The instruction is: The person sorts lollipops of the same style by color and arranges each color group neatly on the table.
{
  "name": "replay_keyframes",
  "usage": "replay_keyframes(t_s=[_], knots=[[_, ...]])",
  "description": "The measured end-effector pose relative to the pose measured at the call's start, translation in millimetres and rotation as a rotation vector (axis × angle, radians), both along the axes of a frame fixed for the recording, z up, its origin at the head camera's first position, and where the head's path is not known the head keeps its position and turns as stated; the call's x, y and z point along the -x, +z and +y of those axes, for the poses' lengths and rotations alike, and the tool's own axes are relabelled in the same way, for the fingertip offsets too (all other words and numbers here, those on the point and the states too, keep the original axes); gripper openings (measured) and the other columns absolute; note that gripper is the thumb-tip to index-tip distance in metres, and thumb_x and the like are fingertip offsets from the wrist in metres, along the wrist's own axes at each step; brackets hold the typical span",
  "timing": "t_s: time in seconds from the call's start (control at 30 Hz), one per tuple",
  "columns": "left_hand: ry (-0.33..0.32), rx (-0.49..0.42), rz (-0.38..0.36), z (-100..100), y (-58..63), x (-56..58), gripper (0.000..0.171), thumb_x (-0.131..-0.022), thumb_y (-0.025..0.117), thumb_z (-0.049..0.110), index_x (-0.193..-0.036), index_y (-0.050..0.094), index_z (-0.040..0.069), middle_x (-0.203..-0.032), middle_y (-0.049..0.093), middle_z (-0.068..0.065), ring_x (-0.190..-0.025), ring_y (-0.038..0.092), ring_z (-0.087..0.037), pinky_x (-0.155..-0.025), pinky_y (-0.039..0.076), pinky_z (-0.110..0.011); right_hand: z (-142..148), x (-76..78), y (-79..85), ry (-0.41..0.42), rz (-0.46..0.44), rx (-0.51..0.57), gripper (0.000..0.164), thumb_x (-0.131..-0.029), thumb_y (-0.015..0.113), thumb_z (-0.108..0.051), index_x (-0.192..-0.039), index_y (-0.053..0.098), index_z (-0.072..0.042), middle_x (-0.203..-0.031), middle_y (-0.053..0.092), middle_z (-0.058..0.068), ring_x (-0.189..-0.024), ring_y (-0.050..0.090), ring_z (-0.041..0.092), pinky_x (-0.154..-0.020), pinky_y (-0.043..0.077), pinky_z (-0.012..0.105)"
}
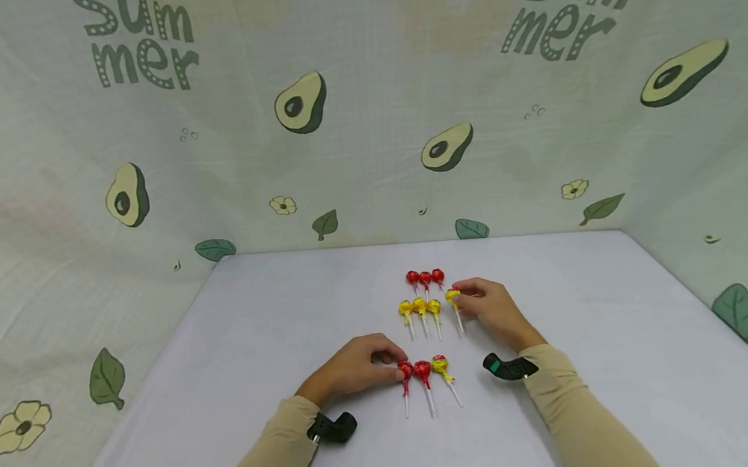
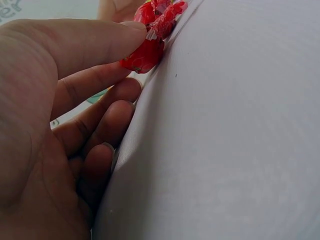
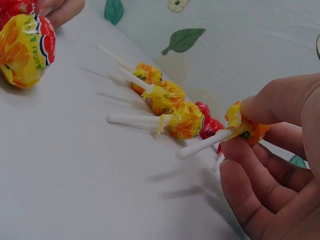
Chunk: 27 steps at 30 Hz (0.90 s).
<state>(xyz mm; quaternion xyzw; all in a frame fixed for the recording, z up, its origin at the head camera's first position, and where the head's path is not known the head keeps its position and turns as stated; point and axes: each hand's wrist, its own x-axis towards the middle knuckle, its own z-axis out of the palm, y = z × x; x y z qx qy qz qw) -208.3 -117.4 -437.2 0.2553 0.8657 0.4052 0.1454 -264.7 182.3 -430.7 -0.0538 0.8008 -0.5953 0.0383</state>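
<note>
My left hand (image 1: 358,366) pinches the wrapped head of a red lollipop (image 1: 405,370) between thumb and forefinger, low at the table. Just right of it lie another red lollipop (image 1: 422,370) and a yellow one (image 1: 440,365), sticks toward me. Farther back, my right hand (image 1: 493,314) holds a yellow lollipop (image 3: 200,145) by its head, with thumb and fingers, its white stick jutting out free. Left of that hand is a row of three yellow lollipops (image 1: 420,306). Behind them sit three red lollipops (image 1: 425,277), partly hidden in the right wrist view.
A white cloth covers the table (image 1: 273,311). Behind and beside it hangs a pale curtain (image 1: 376,188) printed with avocados and leaves. Black straps with a small device (image 1: 510,367) sit on both wrists, over beige sleeves (image 1: 580,409).
</note>
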Motion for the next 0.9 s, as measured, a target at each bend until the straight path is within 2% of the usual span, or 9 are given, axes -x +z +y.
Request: replay_keyframes(t_s=[0.3, 0.5, 0.9], knots=[[0.009, -0.006, -0.020, -0.5, -0.3, -0.6, 0.019, -0.088, 0.078, 0.036, -0.105, 0.072, 0.034, -0.101, 0.063, 0.018, -0.099, 0.057, -0.008, -0.089, 0.046, -0.032, -3.0, 6.7, -10.2, -0.022, -0.002, -0.048, 0.033, -0.097, 0.068, -0.021, -0.125, 0.064, -0.004, -0.114, 0.064, 0.013, -0.089, 0.062, 0.027, -0.075, 0.054, 0.031], [-0.003, -0.002, -0.004, -0.5, 0.5, 0.0, 0.018, -0.088, 0.077, 0.037, -0.105, 0.072, 0.035, -0.101, 0.063, 0.019, -0.099, 0.057, -0.008, -0.089, 0.046, -0.032, -4.7, 10.3, -10.0, -0.044, 0.001, -0.109, 0.033, -0.096, 0.067, -0.020, -0.124, 0.064, -0.003, -0.112, 0.065, 0.013, -0.085, 0.062, 0.025, -0.072, 0.053, 0.030], [-0.003, 0.004, 0.004, -0.2, 0.0, 0.5, 0.016, -0.088, 0.077, 0.034, -0.104, 0.073, 0.034, -0.100, 0.063, 0.018, -0.097, 0.056, -0.008, -0.087, 0.046, -0.030, -9.6, 8.0, -7.8, -0.055, 0.020, -0.203, 0.034, -0.097, 0.068, -0.021, -0.124, 0.065, -0.002, -0.108, 0.065, 0.012, -0.082, 0.060, 0.022, -0.071, 0.051, 0.031]])
